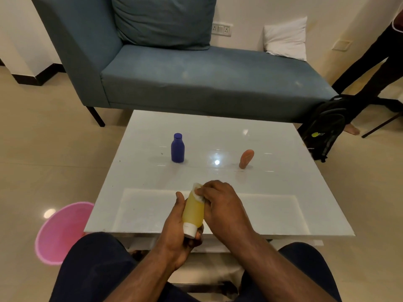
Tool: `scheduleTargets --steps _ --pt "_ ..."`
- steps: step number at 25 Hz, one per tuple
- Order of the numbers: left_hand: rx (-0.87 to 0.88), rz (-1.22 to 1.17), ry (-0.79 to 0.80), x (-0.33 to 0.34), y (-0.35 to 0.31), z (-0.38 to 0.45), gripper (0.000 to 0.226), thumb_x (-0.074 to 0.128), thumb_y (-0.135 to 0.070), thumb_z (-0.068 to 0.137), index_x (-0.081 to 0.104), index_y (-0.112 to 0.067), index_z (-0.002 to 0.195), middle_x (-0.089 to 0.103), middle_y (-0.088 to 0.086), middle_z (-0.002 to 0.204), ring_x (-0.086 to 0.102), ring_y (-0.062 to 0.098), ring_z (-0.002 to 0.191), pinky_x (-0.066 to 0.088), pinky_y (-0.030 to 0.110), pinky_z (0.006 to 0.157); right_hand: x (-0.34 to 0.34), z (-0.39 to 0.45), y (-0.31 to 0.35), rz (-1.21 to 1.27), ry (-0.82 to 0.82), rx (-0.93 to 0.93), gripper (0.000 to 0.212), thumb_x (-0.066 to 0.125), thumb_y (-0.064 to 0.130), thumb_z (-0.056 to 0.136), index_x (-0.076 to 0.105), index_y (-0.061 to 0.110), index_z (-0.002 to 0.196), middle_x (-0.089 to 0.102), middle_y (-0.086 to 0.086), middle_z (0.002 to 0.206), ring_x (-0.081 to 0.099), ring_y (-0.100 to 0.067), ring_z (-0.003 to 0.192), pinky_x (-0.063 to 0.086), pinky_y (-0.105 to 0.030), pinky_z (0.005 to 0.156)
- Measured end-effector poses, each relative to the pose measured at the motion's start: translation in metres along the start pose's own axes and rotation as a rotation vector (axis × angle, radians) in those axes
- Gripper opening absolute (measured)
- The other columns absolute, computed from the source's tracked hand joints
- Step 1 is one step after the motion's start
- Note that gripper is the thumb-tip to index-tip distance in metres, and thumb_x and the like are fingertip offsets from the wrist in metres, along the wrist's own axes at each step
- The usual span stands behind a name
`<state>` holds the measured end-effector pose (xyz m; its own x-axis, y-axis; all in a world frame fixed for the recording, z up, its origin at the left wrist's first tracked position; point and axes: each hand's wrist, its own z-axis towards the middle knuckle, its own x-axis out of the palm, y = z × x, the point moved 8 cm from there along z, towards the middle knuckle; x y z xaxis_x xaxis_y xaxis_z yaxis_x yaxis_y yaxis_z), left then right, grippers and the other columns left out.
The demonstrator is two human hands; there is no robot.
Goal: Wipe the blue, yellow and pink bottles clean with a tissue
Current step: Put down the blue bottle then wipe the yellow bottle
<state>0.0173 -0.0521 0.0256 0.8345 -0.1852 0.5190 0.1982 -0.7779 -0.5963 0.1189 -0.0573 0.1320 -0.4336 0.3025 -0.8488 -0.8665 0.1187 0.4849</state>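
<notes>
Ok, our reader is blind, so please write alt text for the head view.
The left hand holds a yellow bottle, cap toward the person, while the right hand presses a white tissue to its far end. On the white table beyond stand a blue bottle and a pink bottle.

Bare forearms and hands (no sleeves, rings or watch in view), dark navy trousers [93, 269].

black backpack [325, 129] with a yellow-green logo, lettering too blurred to read, bottles unlabelled

Blue chaise sofa [196, 79] against cream wall [250, 9], glossy beige floor [43, 138], white table [272, 182] in front.
</notes>
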Motion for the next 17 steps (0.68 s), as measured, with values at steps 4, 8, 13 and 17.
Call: scheduleTargets --steps 4,8,13,17 --pt "-0.003 0.010 0.014 0.002 -0.003 -0.004 0.074 0.043 -0.073 0.086 0.068 -0.012 0.119 0.072 0.024 0.110 0.068 0.037 0.099 0.051 0.047 0.082 0.005 -0.028 0.028 -0.005 0.081 -0.104 0.034 0.065 0.020 0.079 0.066 0.017 0.113 0.062 -0.002 0.117 0.053 -0.022 0.106 0.049 -0.034 0.089" --pt "-0.010 0.013 -0.024 0.001 -0.002 -0.005 0.080 0.048 -0.071 0.085 0.062 -0.003 0.124 0.063 0.015 0.078 0.058 0.022 0.058 0.045 0.028 0.047 0.003 -0.005 0.004 0.015 0.010 -0.031 0.030 0.060 0.017 0.083 0.067 0.015 0.112 0.063 -0.005 0.112 0.055 -0.023 0.104 0.047 -0.032 0.087" --pt "-0.014 -0.033 0.010 0.003 -0.003 -0.003 0.072 0.051 -0.068 0.085 0.065 -0.008 0.123 0.070 0.020 0.099 0.066 0.032 0.083 0.052 0.038 0.066 0.004 -0.018 0.013 0.020 0.008 -0.014 0.033 0.058 0.018 0.086 0.063 0.019 0.118 0.058 -0.001 0.120 0.050 -0.018 0.111 0.044 -0.028 0.095" --pt "-0.012 -0.058 0.003 0.000 -0.004 -0.002 0.070 0.052 -0.066 0.087 0.066 -0.007 0.123 0.068 0.021 0.103 0.065 0.032 0.083 0.052 0.038 0.065 0.003 -0.024 0.018 0.071 0.033 -0.062 0.030 0.056 0.017 0.083 0.068 0.017 0.110 0.063 0.000 0.113 0.054 -0.017 0.105 0.048 -0.031 0.091"
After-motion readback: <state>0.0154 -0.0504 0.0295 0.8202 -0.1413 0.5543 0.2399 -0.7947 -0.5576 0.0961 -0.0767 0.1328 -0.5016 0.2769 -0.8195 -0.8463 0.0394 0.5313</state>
